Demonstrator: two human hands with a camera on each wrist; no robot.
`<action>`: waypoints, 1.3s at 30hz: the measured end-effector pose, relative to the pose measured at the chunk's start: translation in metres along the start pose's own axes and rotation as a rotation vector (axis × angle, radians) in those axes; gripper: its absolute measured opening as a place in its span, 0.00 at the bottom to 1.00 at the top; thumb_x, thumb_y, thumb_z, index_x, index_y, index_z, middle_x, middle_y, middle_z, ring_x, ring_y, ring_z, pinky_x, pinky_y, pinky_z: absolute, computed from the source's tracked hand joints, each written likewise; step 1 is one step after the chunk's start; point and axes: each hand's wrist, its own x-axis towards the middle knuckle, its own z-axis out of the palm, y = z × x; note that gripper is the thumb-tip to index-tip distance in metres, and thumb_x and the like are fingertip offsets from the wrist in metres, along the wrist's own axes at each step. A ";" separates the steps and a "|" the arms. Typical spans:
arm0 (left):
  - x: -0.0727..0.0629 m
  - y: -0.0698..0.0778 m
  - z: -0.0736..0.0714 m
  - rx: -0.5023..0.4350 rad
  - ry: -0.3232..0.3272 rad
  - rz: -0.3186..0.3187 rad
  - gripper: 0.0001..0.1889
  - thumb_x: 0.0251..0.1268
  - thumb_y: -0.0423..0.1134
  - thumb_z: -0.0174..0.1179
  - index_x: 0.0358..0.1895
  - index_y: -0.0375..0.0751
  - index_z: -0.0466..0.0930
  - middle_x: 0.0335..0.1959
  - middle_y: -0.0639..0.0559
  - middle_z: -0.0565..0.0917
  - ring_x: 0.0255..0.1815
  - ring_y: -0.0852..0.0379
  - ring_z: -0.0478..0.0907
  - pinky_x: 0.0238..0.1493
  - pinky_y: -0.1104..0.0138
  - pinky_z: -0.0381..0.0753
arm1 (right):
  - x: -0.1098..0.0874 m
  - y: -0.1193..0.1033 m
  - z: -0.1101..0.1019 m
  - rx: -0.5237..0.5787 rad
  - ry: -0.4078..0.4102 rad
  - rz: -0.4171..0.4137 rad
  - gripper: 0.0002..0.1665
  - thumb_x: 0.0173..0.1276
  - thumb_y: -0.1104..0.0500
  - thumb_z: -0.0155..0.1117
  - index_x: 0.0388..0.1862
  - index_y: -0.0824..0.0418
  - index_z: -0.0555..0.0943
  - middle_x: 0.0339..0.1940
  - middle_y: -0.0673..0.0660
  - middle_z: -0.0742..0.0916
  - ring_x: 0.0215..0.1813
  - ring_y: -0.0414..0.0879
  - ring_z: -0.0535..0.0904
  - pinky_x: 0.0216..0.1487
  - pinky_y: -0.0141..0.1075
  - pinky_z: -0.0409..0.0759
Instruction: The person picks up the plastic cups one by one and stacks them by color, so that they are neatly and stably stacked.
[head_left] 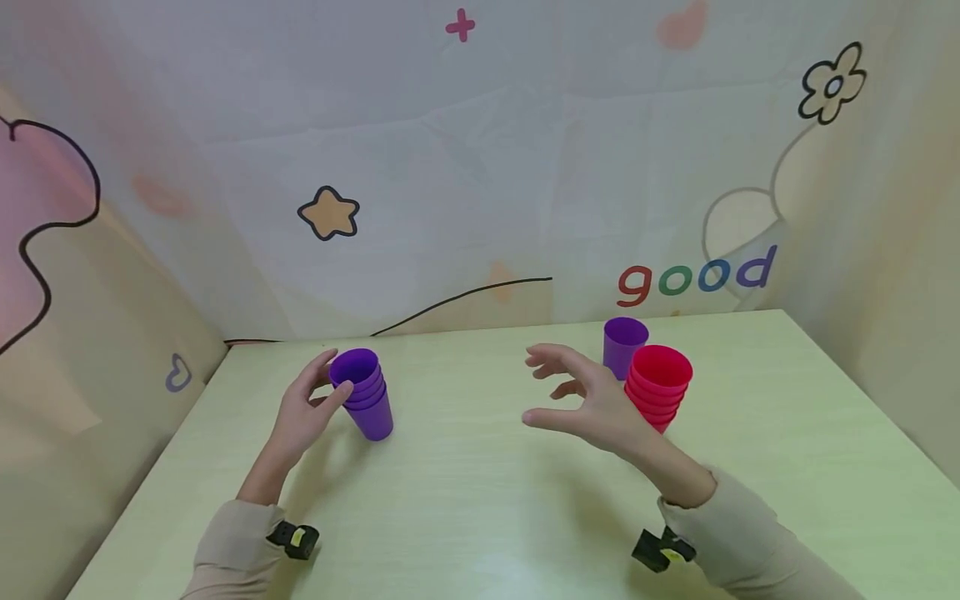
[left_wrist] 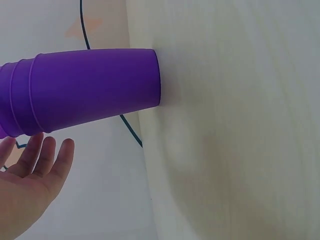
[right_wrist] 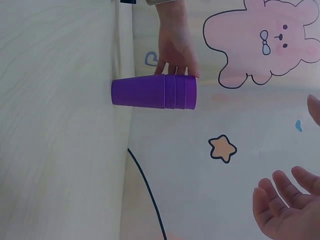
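Note:
A stack of nested purple cups stands upright at the left of the table. My left hand is at its left side, thumb and fingertips right at the upper rims. In the left wrist view, its fingers reach out fairly straight beside the purple stack. The right wrist view shows the left hand meeting the stack near its rims. My right hand hovers over the right half of the table, fingers spread and nothing in them. Behind it stands a stack of red cups, partly hidden by the wrist.
A single purple cup stands just behind the red stack. The pale table ends at a printed cloth backdrop at the back, with cloth at both sides too. Small black wrist cameras sit on the sleeves.

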 end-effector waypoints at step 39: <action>0.001 -0.002 0.002 -0.052 0.023 0.019 0.27 0.64 0.41 0.55 0.64 0.37 0.63 0.50 0.48 0.74 0.46 0.66 0.70 0.40 0.74 0.73 | -0.055 0.039 -0.090 -0.285 0.312 0.296 0.45 0.53 0.52 0.70 0.67 0.61 0.60 0.61 0.63 0.69 0.56 0.57 0.65 0.45 0.45 0.71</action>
